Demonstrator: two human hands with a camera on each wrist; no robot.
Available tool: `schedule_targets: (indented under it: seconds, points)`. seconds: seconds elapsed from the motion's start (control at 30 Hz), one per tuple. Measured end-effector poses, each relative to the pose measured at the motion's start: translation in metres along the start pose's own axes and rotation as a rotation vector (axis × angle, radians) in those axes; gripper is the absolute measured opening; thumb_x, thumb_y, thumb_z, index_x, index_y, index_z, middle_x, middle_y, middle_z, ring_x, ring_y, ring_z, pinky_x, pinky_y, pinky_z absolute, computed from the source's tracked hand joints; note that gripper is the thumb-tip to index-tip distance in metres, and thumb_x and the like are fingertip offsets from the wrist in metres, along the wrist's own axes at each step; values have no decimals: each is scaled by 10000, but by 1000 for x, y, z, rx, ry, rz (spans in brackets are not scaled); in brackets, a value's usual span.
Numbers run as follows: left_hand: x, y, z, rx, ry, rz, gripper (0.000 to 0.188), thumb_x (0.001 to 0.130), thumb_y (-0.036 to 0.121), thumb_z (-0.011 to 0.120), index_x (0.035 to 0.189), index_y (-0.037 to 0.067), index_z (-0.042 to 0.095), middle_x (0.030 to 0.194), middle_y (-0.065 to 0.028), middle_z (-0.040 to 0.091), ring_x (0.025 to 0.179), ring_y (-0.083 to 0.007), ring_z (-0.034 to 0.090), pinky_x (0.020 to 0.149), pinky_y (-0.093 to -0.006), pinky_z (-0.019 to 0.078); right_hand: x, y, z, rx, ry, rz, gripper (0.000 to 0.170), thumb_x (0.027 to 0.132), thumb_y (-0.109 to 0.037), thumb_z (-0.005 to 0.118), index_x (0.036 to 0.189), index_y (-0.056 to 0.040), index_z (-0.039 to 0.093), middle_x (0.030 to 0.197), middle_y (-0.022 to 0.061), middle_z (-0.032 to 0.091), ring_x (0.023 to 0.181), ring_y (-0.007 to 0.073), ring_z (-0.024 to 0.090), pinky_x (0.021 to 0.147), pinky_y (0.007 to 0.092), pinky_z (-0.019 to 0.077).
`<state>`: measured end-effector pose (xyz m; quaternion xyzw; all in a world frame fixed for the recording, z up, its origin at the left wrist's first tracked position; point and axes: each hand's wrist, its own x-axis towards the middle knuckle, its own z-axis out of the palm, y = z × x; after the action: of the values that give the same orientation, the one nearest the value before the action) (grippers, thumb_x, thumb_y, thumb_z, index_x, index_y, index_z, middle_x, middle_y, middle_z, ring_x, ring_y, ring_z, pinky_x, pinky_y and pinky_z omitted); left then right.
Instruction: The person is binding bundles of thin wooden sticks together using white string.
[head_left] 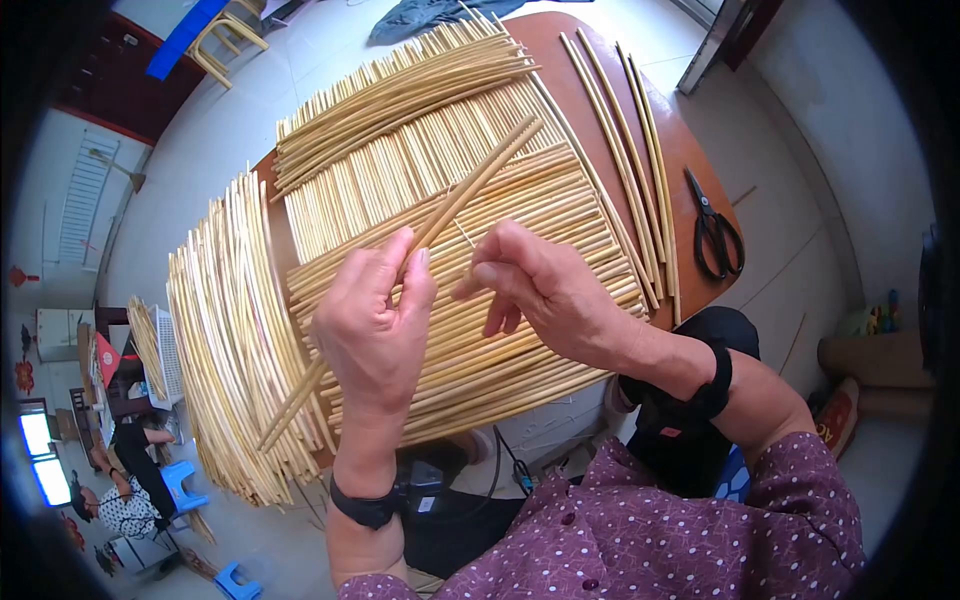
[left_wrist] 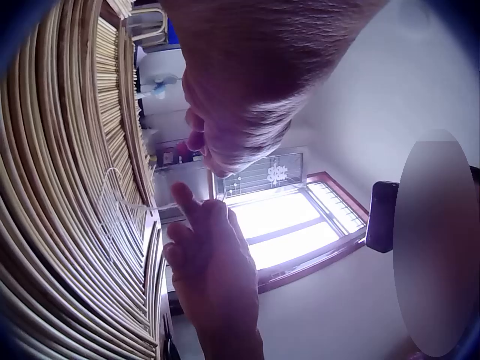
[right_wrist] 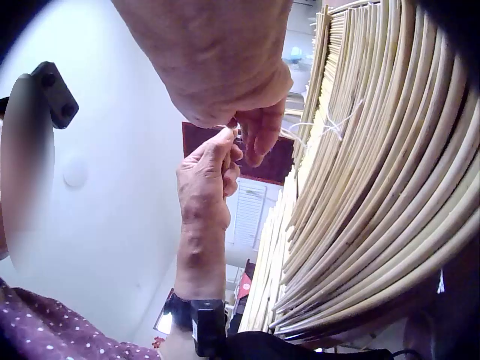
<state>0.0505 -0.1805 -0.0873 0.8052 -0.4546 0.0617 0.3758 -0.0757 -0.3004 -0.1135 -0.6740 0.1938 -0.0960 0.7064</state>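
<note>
My left hand holds a pair of long thin reed sticks that slant across the mat of reeds. Its thumb and fingertips press together around them. My right hand is close on the right, thumb and fingers curled together. A short length of pale string runs between the sticks and those fingers. In the right wrist view, white string with loose ends lies over the reeds and leads toward the hands. Below both hands, rows of straight reeds lie side by side on the brown table.
Black scissors lie at the table's right edge, beside several loose reeds. A loose bundle lies across the far end, and a thick pile is on the left. A person sits far left near blue stools.
</note>
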Motion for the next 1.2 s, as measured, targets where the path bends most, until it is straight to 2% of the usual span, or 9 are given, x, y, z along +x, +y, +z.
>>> schedule_targets:
  seconds: [0.07,0.1,0.17,0.37,0.47,0.6,0.8,0.97,1.2]
  points:
    - [-1,1,2,7,21,37,218,812,34,658,1025,-5,682,734,-47,614,582,-64,516,512,-218,408,2,11,1,-72,45,-326,166,922,-99,547,1061,-9,562,845,37,643,589,115,592,529,206,472]
    - [-1,3,2,19,17,43,219,812,33,658,1026,-4,681,738,-48,617,584,-61,521,508,-214,409,4,13,1,-72,46,-326,166,922,-99,547,1061,-9,562,845,37,643,589,115,592,529,206,472]
    - [-1,7,1,30,14,49,219,812,31,659,1027,-4,681,742,-48,621,587,-58,525,504,-210,410,7,16,0,-254,236,-578,136,885,-121,620,915,12,634,796,14,632,625,80,566,530,203,441]
    - [-2,10,4,42,9,74,218,820,27,657,1035,4,679,770,-49,633,610,-57,547,514,-202,429,-4,-7,-2,-218,228,-223,133,840,-124,676,875,3,691,700,8,633,644,40,539,553,224,444]
    - [-3,10,6,25,15,72,215,822,22,654,1036,3,678,779,-47,633,612,-60,547,517,-201,431,0,0,-4,-142,281,-330,196,835,-207,670,835,-14,702,649,66,633,575,106,577,502,252,444]
    - [-1,7,9,24,39,72,227,795,29,672,1022,12,679,759,-60,634,578,-98,563,497,-238,439,1,-1,-6,-85,292,-291,216,839,-225,666,824,-13,705,656,61,638,586,103,585,512,248,454]
    - [-1,4,13,-8,81,78,231,771,37,689,1000,17,683,740,-75,634,542,-129,576,473,-269,443,2,2,-5,-116,267,-318,189,867,-190,624,884,-16,697,734,80,664,660,131,624,571,259,484]
    - [-1,7,13,-16,73,75,226,773,35,687,998,11,682,739,-74,633,544,-127,576,471,-265,441,2,4,1,-250,231,-409,168,882,-127,573,968,2,637,802,144,661,722,243,659,623,311,515]
    - [-1,7,14,-6,78,80,223,772,33,687,993,4,679,742,-78,635,550,-125,582,475,-264,445,2,8,4,-275,247,-421,171,883,-109,562,1002,1,619,818,164,657,754,263,665,642,331,522]
